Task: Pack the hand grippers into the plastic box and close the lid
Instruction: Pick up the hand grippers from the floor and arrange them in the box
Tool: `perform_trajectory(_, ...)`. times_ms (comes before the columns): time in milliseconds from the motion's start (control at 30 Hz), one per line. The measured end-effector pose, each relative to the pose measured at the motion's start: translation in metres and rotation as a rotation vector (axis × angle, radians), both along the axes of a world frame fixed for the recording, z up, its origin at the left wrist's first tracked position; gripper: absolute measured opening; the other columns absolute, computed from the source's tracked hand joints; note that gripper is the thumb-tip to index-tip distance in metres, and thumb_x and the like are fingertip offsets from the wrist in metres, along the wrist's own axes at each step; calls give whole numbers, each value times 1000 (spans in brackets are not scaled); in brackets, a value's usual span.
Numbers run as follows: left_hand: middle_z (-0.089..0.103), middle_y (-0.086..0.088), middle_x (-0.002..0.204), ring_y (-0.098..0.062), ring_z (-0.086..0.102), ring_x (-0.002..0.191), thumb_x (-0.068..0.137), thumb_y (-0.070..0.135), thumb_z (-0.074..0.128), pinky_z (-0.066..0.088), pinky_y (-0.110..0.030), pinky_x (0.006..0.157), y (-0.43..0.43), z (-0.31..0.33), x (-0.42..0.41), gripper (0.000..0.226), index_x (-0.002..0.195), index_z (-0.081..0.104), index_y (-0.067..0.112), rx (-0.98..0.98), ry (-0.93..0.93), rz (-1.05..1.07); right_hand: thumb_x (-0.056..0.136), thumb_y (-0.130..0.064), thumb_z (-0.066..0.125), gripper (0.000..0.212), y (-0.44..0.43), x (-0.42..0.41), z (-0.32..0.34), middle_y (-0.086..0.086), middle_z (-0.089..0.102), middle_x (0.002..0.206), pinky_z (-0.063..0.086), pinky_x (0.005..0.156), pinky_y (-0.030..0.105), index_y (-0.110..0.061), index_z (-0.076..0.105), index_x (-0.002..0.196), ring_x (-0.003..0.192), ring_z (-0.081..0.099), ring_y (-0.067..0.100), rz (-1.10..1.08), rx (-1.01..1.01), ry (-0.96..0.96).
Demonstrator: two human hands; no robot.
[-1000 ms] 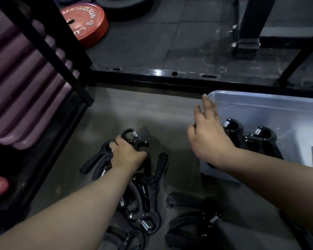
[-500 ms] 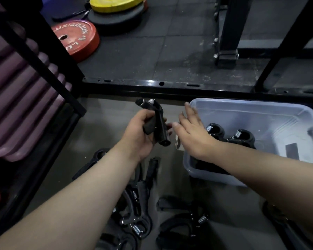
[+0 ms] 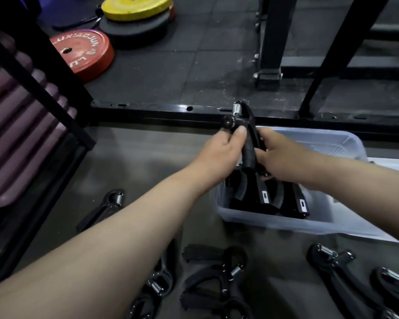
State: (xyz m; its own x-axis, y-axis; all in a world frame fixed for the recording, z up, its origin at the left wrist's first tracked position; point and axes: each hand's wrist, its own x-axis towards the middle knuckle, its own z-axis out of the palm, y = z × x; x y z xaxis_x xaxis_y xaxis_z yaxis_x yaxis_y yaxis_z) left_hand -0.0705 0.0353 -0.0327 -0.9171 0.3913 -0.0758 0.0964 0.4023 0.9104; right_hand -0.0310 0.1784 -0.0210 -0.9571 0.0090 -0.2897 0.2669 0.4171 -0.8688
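head view: the hand gripper [image 3: 248, 137] has been lifted off the floor to above the plastic box [image 3: 274, 221]; left hand [image 3: 219, 155] and right hand [image 3: 283, 157] both grip it, clamped, mid-handover. more remain on the floor.

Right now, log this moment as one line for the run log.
stage: packing | left hand and right hand: both on one hand gripper above box | box: some grippers inside | floor: grippers left | lid: off

Grey floor [image 3: 129, 171] carries plastic box [image 3: 274, 221] and scattered hand grippers [image 3: 217, 272].
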Motion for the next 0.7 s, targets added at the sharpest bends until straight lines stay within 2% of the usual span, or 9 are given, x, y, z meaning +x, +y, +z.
perform_trajectory(67, 60, -11, 122, -28, 51, 118, 93, 43, 36, 40, -45, 103, 5, -13, 0, 47, 120, 56, 11, -323, 200, -39, 96, -15, 50, 13, 25, 5, -4, 10, 65, 81, 56, 61, 37, -17, 60, 106, 65, 61, 20, -70, 47, -31)
perform_trajectory(100, 52, -12, 133, -30, 45, 124, 95, 37, 37, 36, -45, 107, 5, -21, 1, 47, 131, 48, 11, -439, 231, -56, 94, -15, 50, 12, 38, 8, -8, 12, 64, 80, 56, 59, 36, -14, 59, 103, 63, 61, 21, -92, 105, -67)
perform_trajectory(200, 16, -5, 161, -29, 28, 140, 97, 20, 38, 26, -41, 113, -2, -44, 7, 56, 150, 24, 11, -610, 251, -74, 91, -7, 47, 12, 71, 21, -18, 12, 57, 66, 49, 48, 33, -9, 54, 82, 55, 54, 24, -73, 283, -196)
perform_trajectory(300, 1, 4, 164, -32, 29, 139, 93, 13, 38, 26, -41, 113, -4, -59, 10, 61, 152, 22, 13, -650, 302, -66, 92, -1, 42, 18, 90, 35, -33, 14, 55, 64, 48, 41, 27, -3, 54, 79, 53, 56, 25, -87, 372, -355)
perform_trajectory(367, 1, 4, 164, -30, 23, 143, 93, 10, 38, 22, -39, 116, -4, -60, 10, 63, 153, 21, 13, -636, 287, -42, 90, 4, 43, 13, 100, 39, -48, 26, 61, 76, 55, 50, 36, 5, 55, 85, 61, 66, 32, -119, 389, -414)
perform_trajectory(433, 3, 3, 164, -23, 15, 147, 92, 8, 38, 16, -36, 119, -5, -60, 10, 63, 153, 22, 12, -602, 297, -32, 87, 6, 44, 11, 104, 38, -61, 34, 64, 89, 55, 57, 41, 7, 55, 87, 74, 70, 39, -164, 414, -440)
perform_trajectory(500, 4, 4, 164, -19, 11, 149, 92, 7, 38, 14, -33, 120, -5, -61, 9, 63, 153, 22, 12, -579, 297, -27, 86, 4, 42, 12, 102, 37, -67, 31, 64, 89, 47, 57, 35, 4, 54, 89, 80, 68, 40, -173, 455, -429)
perform_trajectory(600, 4, 5, 164, -20, 11, 149, 92, 7, 38, 13, -33, 120, -6, -63, 10, 64, 153, 22, 13, -563, 297, -22, 85, -2, 42, 10, 97, 35, -71, 16, 58, 77, 38, 52, 26, -4, 52, 87, 66, 56, 28, -177, 464, -418)
perform_trajectory(700, 4, 4, 164, -19, 10, 149, 92, 8, 37, 6, -27, 118, -6, -64, 9, 64, 153, 21, 13, -563, 309, -22, 88, -10, 47, 11, 90, 31, -77, 14, 63, 85, 40, 55, 27, -5, 56, 91, 71, 58, 25, -147, 493, -433)
